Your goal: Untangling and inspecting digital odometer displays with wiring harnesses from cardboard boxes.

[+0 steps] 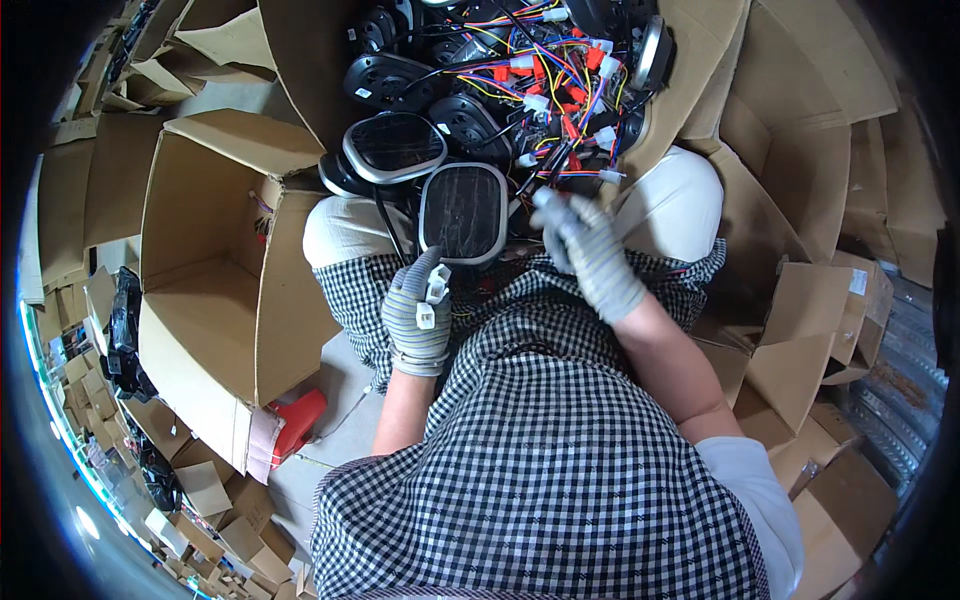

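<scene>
My left hand [417,315], in a grey striped glove, holds two small white plastic connectors [432,295] just below a dark oval display unit with a silver rim [463,212] that rests on my lap. My gloved right hand [590,250] reaches into a tangle of red, yellow, blue and black wires with white plugs [560,95] beside that unit; its fingers seem to pinch a wire, though what they grip is unclear. A second silver-rimmed display unit [394,146] lies just behind.
A big cardboard box [300,60] ahead holds several black round parts [385,80] and the wiring. An open empty carton [200,270] stands at my left, a red tool [298,420] beside it. Flattened cartons [800,330] pile up at the right.
</scene>
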`<action>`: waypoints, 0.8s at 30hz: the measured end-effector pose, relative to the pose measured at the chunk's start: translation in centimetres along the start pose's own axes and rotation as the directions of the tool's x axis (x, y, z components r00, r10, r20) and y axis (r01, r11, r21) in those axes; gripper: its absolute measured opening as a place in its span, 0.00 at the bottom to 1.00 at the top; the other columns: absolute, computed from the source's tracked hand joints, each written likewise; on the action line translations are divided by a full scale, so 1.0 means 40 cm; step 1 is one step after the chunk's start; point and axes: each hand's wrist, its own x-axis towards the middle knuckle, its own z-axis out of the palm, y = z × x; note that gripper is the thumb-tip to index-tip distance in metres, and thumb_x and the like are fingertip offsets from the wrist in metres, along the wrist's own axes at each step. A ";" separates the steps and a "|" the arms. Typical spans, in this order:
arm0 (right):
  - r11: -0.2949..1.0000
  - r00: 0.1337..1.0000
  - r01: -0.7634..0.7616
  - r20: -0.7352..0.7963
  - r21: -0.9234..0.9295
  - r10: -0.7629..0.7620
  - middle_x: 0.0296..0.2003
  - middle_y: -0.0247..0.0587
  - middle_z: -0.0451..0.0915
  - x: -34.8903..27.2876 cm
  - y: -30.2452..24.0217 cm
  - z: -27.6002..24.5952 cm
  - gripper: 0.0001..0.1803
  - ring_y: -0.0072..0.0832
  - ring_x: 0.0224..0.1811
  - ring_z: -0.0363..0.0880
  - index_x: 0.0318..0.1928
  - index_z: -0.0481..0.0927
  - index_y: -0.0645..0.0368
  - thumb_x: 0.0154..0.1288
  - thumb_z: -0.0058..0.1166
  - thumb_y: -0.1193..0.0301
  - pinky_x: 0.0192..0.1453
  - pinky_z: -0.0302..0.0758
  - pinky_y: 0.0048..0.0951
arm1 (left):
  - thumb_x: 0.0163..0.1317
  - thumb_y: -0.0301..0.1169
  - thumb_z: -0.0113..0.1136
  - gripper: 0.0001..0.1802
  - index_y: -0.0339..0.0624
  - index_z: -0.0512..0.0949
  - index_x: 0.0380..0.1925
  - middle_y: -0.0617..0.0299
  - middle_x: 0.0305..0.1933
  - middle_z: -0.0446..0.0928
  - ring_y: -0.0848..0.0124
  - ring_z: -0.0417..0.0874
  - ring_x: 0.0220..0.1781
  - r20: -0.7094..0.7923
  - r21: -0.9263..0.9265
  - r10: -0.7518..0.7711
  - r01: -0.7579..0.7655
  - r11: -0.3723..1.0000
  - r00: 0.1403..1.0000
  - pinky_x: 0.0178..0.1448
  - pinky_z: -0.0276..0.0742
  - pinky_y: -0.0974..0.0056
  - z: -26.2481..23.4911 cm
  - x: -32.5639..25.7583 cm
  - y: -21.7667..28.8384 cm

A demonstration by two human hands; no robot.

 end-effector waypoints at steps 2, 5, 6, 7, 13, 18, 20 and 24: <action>1.000 0.990 0.019 -0.142 0.009 -0.017 0.24 0.28 0.76 0.046 -0.012 -0.014 0.24 0.15 0.20 0.73 0.37 0.78 0.60 0.62 0.55 0.49 0.20 0.65 0.15 | 0.55 0.26 0.58 0.14 0.44 0.80 0.43 0.52 0.33 0.79 0.59 0.81 0.31 0.011 -0.032 0.023 -0.023 0.999 1.000 0.34 0.77 0.59 -0.007 -0.001 0.005; 0.997 0.985 -0.023 -0.167 0.078 0.036 0.32 0.33 0.80 0.134 -0.032 -0.014 0.25 0.18 0.23 0.77 0.41 0.79 0.60 0.60 0.57 0.49 0.22 0.68 0.18 | 0.57 0.28 0.56 0.13 0.43 0.80 0.43 0.52 0.33 0.79 0.58 0.81 0.31 0.087 -0.070 0.061 -0.055 0.996 0.994 0.33 0.77 0.60 -0.007 0.001 0.007; 0.990 0.997 0.024 -0.075 0.142 -0.013 0.33 0.34 0.80 0.160 -0.038 -0.017 0.24 0.17 0.23 0.76 0.44 0.79 0.60 0.62 0.56 0.51 0.24 0.70 0.18 | 0.58 0.30 0.56 0.13 0.42 0.80 0.42 0.52 0.33 0.79 0.58 0.81 0.31 0.077 -0.140 0.072 -0.061 0.988 0.994 0.33 0.77 0.60 -0.006 0.003 0.012; 0.976 0.998 0.061 0.020 0.207 -0.067 0.35 0.36 0.81 0.172 -0.050 -0.008 0.23 0.17 0.23 0.75 0.46 0.80 0.60 0.64 0.54 0.52 0.27 0.71 0.18 | 0.58 0.31 0.55 0.13 0.42 0.80 0.42 0.52 0.33 0.79 0.58 0.81 0.31 0.063 -0.206 0.078 -0.064 0.976 0.995 0.33 0.77 0.60 -0.006 0.004 0.013; 0.784 0.785 0.503 0.186 0.363 -0.590 0.30 0.34 0.82 0.098 -0.211 0.101 0.21 0.16 0.23 0.74 0.41 0.82 0.60 0.64 0.54 0.53 0.31 0.71 0.18 | 0.64 0.40 0.52 0.16 0.41 0.80 0.42 0.56 0.29 0.79 0.62 0.81 0.30 0.138 -0.252 -0.097 0.130 0.959 0.986 0.35 0.76 0.63 -0.005 -0.021 -0.004; 0.500 0.452 0.817 0.220 0.287 -0.864 0.48 0.45 0.77 0.057 -0.303 0.176 0.25 0.27 0.42 0.78 0.41 0.82 0.64 0.63 0.53 0.51 0.54 0.71 0.31 | 0.66 0.53 0.48 0.28 0.37 0.76 0.47 0.60 0.32 0.78 0.75 0.75 0.30 0.167 -0.453 -0.157 0.217 0.864 0.973 0.36 0.72 0.69 -0.006 -0.041 -0.018; 0.485 0.419 0.847 0.289 0.219 -0.861 0.45 0.38 0.77 0.074 -0.269 0.196 0.24 0.22 0.43 0.76 0.49 0.77 0.63 0.63 0.56 0.55 0.53 0.70 0.25 | 0.67 0.52 0.46 0.27 0.38 0.77 0.45 0.58 0.32 0.78 0.69 0.77 0.32 0.086 -0.452 -0.118 0.145 0.880 0.989 0.37 0.74 0.65 -0.021 -0.027 0.013; 0.685 0.688 0.711 0.363 -0.161 -0.629 0.45 0.36 0.76 0.130 -0.061 0.205 0.20 0.19 0.46 0.74 0.52 0.72 0.59 0.62 0.59 0.66 0.50 0.72 0.24 | 0.67 0.50 0.44 0.26 0.35 0.76 0.42 0.46 0.45 0.75 0.53 0.76 0.44 -0.214 -0.191 0.223 -0.265 0.945 0.951 0.47 0.72 0.52 -0.042 0.018 0.050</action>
